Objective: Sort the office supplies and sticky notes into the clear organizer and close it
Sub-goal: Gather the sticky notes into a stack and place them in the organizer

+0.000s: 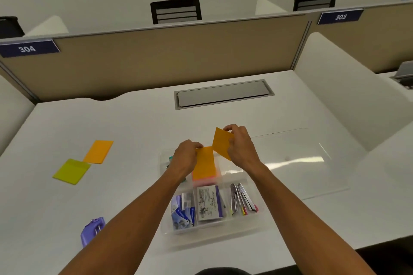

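Orange sticky note pinched in right hand, left hand gripping orange pad in organizer

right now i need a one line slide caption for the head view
Both hands, left hand and right hand, handle orange sticky notes over the open clear organizer on a white desk.

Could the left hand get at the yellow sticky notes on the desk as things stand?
Probably not straight away: the left hand holds the orange pad over the organizer. The yellow sticky notes lie uncovered on its side.
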`<state>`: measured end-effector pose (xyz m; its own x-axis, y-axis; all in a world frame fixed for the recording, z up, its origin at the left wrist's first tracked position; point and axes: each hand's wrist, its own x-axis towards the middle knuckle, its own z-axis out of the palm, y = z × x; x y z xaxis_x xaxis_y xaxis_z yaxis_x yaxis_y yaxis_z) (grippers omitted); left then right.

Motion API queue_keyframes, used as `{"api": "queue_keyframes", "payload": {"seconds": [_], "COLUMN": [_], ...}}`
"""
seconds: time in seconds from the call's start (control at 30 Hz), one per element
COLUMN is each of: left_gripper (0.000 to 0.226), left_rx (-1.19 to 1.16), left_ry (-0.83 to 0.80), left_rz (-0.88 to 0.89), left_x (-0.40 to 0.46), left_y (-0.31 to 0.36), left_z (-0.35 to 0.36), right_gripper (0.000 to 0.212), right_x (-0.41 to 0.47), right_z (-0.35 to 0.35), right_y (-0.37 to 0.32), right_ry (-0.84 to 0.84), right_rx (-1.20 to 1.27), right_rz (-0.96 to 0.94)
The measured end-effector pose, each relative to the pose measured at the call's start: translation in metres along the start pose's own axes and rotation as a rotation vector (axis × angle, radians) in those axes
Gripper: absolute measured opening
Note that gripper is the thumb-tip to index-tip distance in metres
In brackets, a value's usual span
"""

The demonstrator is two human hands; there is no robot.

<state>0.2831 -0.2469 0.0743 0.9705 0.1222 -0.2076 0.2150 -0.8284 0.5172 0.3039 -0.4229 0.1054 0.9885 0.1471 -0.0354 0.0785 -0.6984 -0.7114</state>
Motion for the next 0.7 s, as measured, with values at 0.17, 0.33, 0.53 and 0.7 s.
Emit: {"api": "queue_keyframes", "payload": {"seconds": [0.17, 0.33, 0.53, 0.7], "left_gripper": [0.038, 0.038, 0.037, 0.048], "left_rx": [0.085, 0.168, 0.292, 0.223], "left_ry": [-0.059, -0.054, -0.046, -0.009], "left_rz": [-0.006, 0.011, 0.059, 0.028], "left_x": [0.006, 0.01, 0.011, 0.014], "left_y": [-0.002, -0.006, -0.01, -0.013], "left_z": [0.008, 0.011, 0.015, 0.017], "right_gripper": [0.047, 0.046, 0.048, 0.039], "right_x": [0.001, 0.001, 0.002, 0.003], "right_z": [0.003, 0.011, 0.017, 0.025], "right_y": [0.003, 0.001, -0.001, 0.003], "right_ry": [-0.008, -0.013, 0.06, -0.022], "right_rx": [0.019, 0.049, 0.076, 0.062], "right_rz": [0.024, 0.009, 0.04, -0.016]}}
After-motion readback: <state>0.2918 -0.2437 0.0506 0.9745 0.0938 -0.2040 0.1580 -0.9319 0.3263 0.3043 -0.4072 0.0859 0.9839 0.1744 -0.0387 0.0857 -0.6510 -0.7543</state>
